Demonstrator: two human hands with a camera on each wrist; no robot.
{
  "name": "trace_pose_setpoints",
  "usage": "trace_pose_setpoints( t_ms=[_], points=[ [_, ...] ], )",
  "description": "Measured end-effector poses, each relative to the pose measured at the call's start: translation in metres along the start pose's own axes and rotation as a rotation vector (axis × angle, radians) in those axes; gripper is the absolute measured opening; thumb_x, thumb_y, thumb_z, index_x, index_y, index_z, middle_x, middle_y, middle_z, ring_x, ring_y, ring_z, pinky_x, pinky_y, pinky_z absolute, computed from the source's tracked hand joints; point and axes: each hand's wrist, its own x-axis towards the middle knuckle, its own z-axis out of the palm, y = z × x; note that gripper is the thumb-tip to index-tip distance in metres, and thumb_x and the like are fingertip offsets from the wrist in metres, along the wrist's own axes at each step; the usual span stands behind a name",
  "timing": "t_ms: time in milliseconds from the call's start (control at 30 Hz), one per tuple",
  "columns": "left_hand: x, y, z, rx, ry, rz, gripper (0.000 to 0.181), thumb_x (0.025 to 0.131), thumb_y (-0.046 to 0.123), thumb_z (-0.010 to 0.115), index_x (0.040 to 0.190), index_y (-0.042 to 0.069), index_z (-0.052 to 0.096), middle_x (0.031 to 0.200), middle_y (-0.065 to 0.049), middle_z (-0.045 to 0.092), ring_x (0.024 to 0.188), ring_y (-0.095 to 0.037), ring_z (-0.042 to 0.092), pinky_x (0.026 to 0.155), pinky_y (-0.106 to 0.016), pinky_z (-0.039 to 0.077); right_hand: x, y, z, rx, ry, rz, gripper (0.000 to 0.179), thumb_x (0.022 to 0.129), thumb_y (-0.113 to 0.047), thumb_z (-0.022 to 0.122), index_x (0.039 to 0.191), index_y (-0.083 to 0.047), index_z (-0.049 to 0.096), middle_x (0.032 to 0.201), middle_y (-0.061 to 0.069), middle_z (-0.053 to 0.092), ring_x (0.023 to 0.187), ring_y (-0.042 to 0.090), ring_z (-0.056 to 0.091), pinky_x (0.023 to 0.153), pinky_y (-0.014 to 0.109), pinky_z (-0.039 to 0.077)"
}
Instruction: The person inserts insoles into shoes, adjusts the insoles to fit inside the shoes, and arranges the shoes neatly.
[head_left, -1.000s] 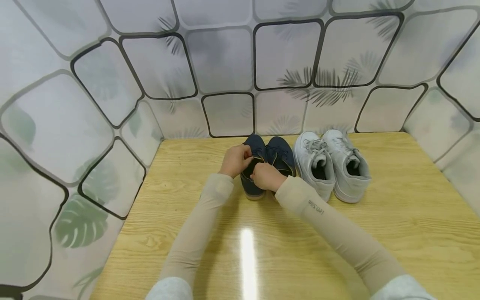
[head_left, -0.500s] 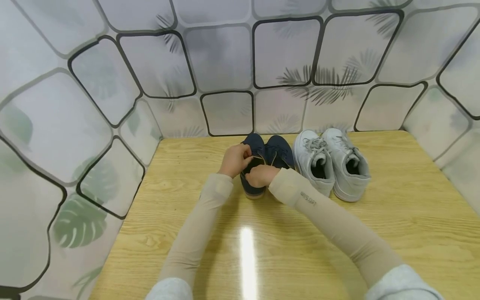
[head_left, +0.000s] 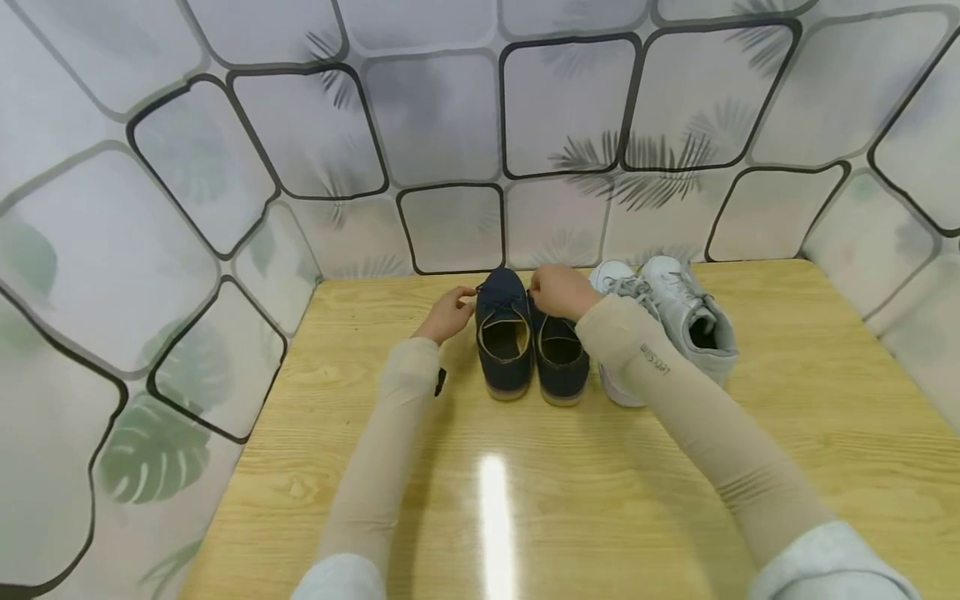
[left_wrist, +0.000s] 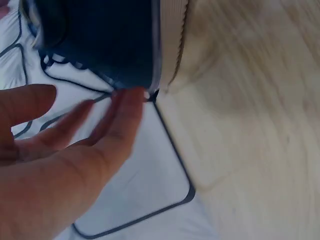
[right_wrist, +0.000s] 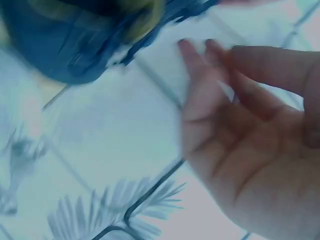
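A pair of navy lace-up shoes stands side by side at the back of the table: the left shoe (head_left: 504,333) and the right shoe (head_left: 562,362), heels toward me. Beside the left shoe's outer side is my left hand (head_left: 448,317). In the left wrist view its bent fingers (left_wrist: 127,115) hold nothing, just short of the shoe's side (left_wrist: 100,40); whether they touch is unclear. My right hand (head_left: 562,290) hovers over the right shoe's front and hides its toe. The blurred right wrist view shows that hand loosely curled, holding nothing, apart from a blue shoe (right_wrist: 75,40).
White lace-up sneakers (head_left: 693,325) stand right of the navy pair, one partly behind my right forearm. A patterned sheet (head_left: 450,125) hangs close behind the shoes and along both sides. Wooden table (head_left: 360,367) surface extends left of the shoes and toward me.
Both hands have left the left navy shoe's opening. The left hand moved left to its outer side; the right hand moved up and right over the other shoe. The left shoe's opening is uncovered.
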Motion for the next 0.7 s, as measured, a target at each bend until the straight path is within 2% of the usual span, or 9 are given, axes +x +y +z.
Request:
trace_pose_setpoints(
  t_ms=[100, 167, 233, 333, 400, 467, 567, 633, 700],
  points=[
    [0.011, -0.001, 0.003, -0.022, -0.059, -0.052, 0.05, 0.106, 0.031, 0.034, 0.149, 0.005, 0.032, 0.149, -0.017, 0.036, 0.132, -0.033, 0.042, 0.101, -0.045, 0.041, 0.009, 0.011, -0.004, -0.05, -0.068, 0.103, 0.028, 0.089, 0.002, 0.047, 0.062, -0.001, 0.054, 0.059, 0.007, 0.047, 0.052, 0.015, 0.037, 0.053, 0.026, 0.029],
    [0.03, -0.017, 0.006, -0.03, -0.066, -0.033, 0.056, 0.104, 0.042, 0.032, 0.149, 0.008, 0.033, 0.151, -0.014, 0.036, 0.135, -0.029, 0.039, 0.104, -0.042, 0.038, 0.013, 0.018, -0.003, -0.042, -0.126, 0.15, 0.019, 0.09, 0.001, 0.048, 0.086, 0.006, 0.066, 0.084, 0.018, 0.064, 0.065, 0.02, 0.052, 0.053, 0.024, 0.037],
    [0.055, -0.036, 0.008, -0.017, -0.051, 0.001, 0.062, 0.101, 0.052, 0.031, 0.148, 0.011, 0.036, 0.15, -0.01, 0.038, 0.136, -0.026, 0.037, 0.106, -0.039, 0.035, 0.016, 0.022, -0.001, -0.009, -0.156, 0.175, 0.029, 0.093, -0.003, 0.049, 0.117, 0.004, 0.064, 0.12, 0.021, 0.062, 0.08, 0.024, 0.062, 0.055, 0.024, 0.047],
    [0.097, -0.068, 0.01, 0.001, -0.011, 0.068, 0.067, 0.098, 0.059, 0.031, 0.147, 0.015, 0.04, 0.149, -0.006, 0.04, 0.136, -0.023, 0.037, 0.106, -0.034, 0.034, 0.026, 0.025, 0.0, 0.043, -0.178, 0.198, 0.037, 0.099, -0.013, 0.047, 0.131, 0.005, 0.055, 0.129, 0.024, 0.056, 0.067, 0.022, 0.063, 0.055, 0.027, 0.051],
    [0.113, -0.07, 0.009, 0.003, -0.025, 0.034, 0.063, 0.099, 0.057, 0.031, 0.149, 0.019, 0.037, 0.152, -0.003, 0.036, 0.14, -0.021, 0.032, 0.11, -0.035, 0.029, 0.038, 0.025, -0.001, 0.052, -0.155, 0.227, 0.04, 0.102, -0.023, 0.046, 0.127, 0.006, 0.057, 0.123, 0.025, 0.059, 0.063, 0.023, 0.062, 0.061, 0.032, 0.052],
    [0.13, -0.068, 0.01, 0.038, -0.022, 0.013, 0.061, 0.099, 0.056, 0.033, 0.148, 0.02, 0.039, 0.152, -0.003, 0.036, 0.139, -0.022, 0.033, 0.111, -0.036, 0.029, 0.058, 0.03, -0.001, 0.039, -0.125, 0.238, 0.047, 0.101, -0.032, 0.047, 0.123, 0.008, 0.058, 0.119, 0.025, 0.06, 0.075, 0.028, 0.065, 0.074, 0.038, 0.053],
    [0.15, -0.06, 0.019, 0.089, -0.018, -0.028, 0.061, 0.097, 0.058, 0.038, 0.142, 0.018, 0.049, 0.147, -0.004, 0.044, 0.136, -0.024, 0.039, 0.108, -0.039, 0.034, 0.107, 0.064, 0.019, 0.021, -0.082, 0.232, 0.063, 0.09, -0.05, 0.06, 0.113, 0.008, 0.063, 0.111, 0.023, 0.064, 0.091, 0.033, 0.064, 0.08, 0.04, 0.051],
    [0.15, -0.051, 0.026, 0.063, 0.004, -0.012, 0.058, 0.096, 0.056, 0.045, 0.136, 0.017, 0.056, 0.141, -0.005, 0.051, 0.13, -0.024, 0.045, 0.103, -0.038, 0.039, 0.144, 0.096, 0.044, -0.015, -0.11, 0.225, 0.068, 0.082, -0.053, 0.067, 0.115, 0.007, 0.063, 0.114, 0.021, 0.063, 0.099, 0.033, 0.062, 0.083, 0.038, 0.051],
    [0.128, -0.027, 0.029, -0.025, 0.017, -0.026, 0.049, 0.099, 0.047, 0.047, 0.135, 0.015, 0.057, 0.14, -0.005, 0.052, 0.131, -0.023, 0.045, 0.104, -0.036, 0.039, 0.187, 0.14, 0.083, -0.047, -0.126, 0.23, 0.069, 0.073, -0.054, 0.074, 0.109, 0.004, 0.066, 0.108, 0.019, 0.065, 0.092, 0.031, 0.062, 0.075, 0.036, 0.052]
  ],
)
